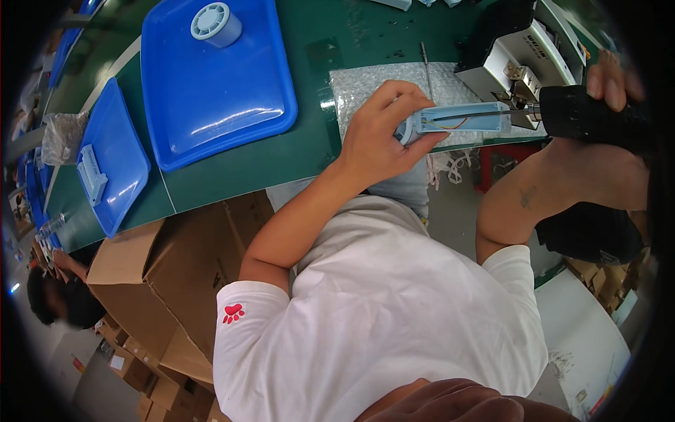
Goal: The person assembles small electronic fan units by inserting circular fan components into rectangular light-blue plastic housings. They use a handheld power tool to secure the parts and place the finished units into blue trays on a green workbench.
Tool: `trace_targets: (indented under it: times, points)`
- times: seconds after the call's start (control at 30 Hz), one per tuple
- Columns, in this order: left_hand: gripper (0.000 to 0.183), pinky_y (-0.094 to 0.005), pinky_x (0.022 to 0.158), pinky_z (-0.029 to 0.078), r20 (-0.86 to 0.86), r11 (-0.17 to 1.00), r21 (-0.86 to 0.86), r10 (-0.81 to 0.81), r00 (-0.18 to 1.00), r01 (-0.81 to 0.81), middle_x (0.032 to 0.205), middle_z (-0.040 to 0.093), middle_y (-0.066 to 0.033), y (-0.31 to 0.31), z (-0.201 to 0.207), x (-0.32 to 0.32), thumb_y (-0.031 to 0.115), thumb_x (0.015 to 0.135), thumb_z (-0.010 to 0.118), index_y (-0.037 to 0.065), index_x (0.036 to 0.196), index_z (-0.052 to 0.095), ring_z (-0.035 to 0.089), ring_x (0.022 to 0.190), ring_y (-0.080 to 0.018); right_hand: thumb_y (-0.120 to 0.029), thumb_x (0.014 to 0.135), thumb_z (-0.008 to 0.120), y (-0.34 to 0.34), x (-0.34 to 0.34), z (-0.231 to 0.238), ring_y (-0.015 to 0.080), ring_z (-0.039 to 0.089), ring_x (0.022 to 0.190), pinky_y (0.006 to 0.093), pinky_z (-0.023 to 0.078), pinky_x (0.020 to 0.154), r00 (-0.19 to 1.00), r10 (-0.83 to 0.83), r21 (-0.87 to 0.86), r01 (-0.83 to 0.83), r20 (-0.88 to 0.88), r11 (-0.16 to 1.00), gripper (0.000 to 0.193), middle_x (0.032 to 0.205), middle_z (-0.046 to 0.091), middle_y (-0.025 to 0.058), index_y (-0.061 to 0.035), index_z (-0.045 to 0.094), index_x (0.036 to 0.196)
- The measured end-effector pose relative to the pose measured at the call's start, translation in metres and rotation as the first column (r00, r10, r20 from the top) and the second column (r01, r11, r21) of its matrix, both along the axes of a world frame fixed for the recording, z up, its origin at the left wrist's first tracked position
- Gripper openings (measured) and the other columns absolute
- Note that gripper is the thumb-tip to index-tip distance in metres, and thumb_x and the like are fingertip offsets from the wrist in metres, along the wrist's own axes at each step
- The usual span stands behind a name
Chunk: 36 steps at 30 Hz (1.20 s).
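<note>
- Grasping a light-blue plastic housing (500, 124) in the left hand (382, 132), with fingers wrapped round its left end, thumb side toward the body.
- Holding the housing at the near edge of the green tabletop (309, 32), open side up, with thin red and yellow wires (457, 126) showing inside.
- Clutching a black power screwdriver (568, 112) in the right hand (613, 86), with fingers curled over the barrel; partly lost in the dark rim.
- Pointing the long bit (485, 113) leftward, lengthwise into the housing; cannot tell what its tip touches.
- Beyond the housing: bubble wrap (351, 88) with a thin metal rod (426, 62) on it, plus a black-and-white box (503, 60) near the screwdriver.
- To the left: large blue tray (218, 95) with a round light-blue cap (216, 25) inside.
- Further left: smaller blue tray (121, 165) with a light-blue plastic piece (91, 176) in it.
- Below the tabletop: open cardboard box (186, 281).
- At far left: a co-worker (81, 302), in dark clothing.
</note>
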State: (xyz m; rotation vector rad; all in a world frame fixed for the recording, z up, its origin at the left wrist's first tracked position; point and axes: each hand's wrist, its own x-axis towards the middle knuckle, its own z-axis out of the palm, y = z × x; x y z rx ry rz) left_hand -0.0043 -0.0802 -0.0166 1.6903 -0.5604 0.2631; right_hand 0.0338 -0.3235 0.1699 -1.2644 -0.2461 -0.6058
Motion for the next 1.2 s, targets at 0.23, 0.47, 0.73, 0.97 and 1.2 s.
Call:
trace_targets:
  times: [0.23, 0.47, 0.73, 0.97, 1.2]
  points:
    - [0.037, -0.0352, 0.077, 0.055, 0.003, 1.000, 0.014, -0.002, 1.000, 0.002, 0.105, 0.067, -0.0114, 0.000, 0.000, 0.002, 0.011, 0.070, 0.089, 0.004, 0.101, 0.070, 0.068, 0.091, -0.0271, -0.057, 0.090, 0.045, 0.001, -0.012, -0.017, 0.0212, 0.051, 0.075, 0.0356, 0.045, 0.067, 1.000, -0.006, 0.016, 0.006, 0.030, 1.000, 0.060, 0.093, 0.055, 0.0125, 0.0013, 0.057, 0.100]
    - [0.039, -0.0356, 0.065, 0.054, 0.074, 1.000, 0.007, 0.025, 0.997, -0.025, 0.102, 0.062, -0.0092, -0.002, -0.007, 0.002, 0.017, 0.068, 0.091, 0.006, 0.100, 0.070, 0.066, 0.080, -0.0276, -0.056, 0.090, 0.048, 0.004, -0.024, -0.034, 0.0199, 0.050, 0.075, 0.0348, 0.045, 0.066, 0.996, -0.028, -0.021, 0.030, 0.082, 0.999, 0.058, 0.094, 0.054, 0.0121, 0.0007, 0.056, 0.102]
    - [0.039, -0.0350, 0.081, 0.054, 0.006, 1.000, 0.023, 0.002, 1.000, -0.002, 0.105, 0.067, -0.0112, -0.003, 0.003, -0.005, 0.010, 0.070, 0.089, 0.004, 0.104, 0.070, 0.068, 0.091, -0.0266, -0.054, 0.090, 0.051, 0.007, -0.018, -0.025, 0.0184, 0.050, 0.075, 0.0339, 0.044, 0.065, 0.986, -0.064, -0.088, 0.078, 0.154, 0.993, 0.056, 0.094, 0.054, 0.0117, 0.0000, 0.054, 0.104]
    - [0.038, -0.0371, 0.090, 0.053, -0.671, 0.961, -0.273, -0.160, 0.724, -0.040, 0.108, 0.069, -0.0123, 0.034, 0.052, 0.047, 0.029, 0.095, 0.071, 0.002, 0.120, 0.061, 0.067, 0.102, -0.0247, -0.072, 0.098, 0.042, -0.006, -0.016, 0.055, 0.0188, 0.059, 0.059, 0.0310, 0.050, 0.046, 0.826, 0.219, 0.310, -0.420, 0.519, 0.853, 0.075, 0.086, 0.057, 0.0073, 0.0013, 0.050, 0.111]
    - [0.053, -0.0552, 0.112, 0.042, -0.701, 0.692, -0.601, -0.216, 0.680, -0.401, 0.142, 0.047, -0.0191, 0.031, 0.076, 0.242, 0.033, 0.105, 0.051, 0.004, 0.147, 0.036, 0.051, 0.129, -0.0390, -0.028, 0.102, 0.053, -0.025, -0.013, 0.016, 0.0195, 0.053, 0.083, 0.0323, 0.045, 0.071, 0.969, 0.145, 0.043, -0.156, 0.199, 0.987, 0.060, 0.110, 0.054, 0.0184, 0.0042, 0.033, 0.149]
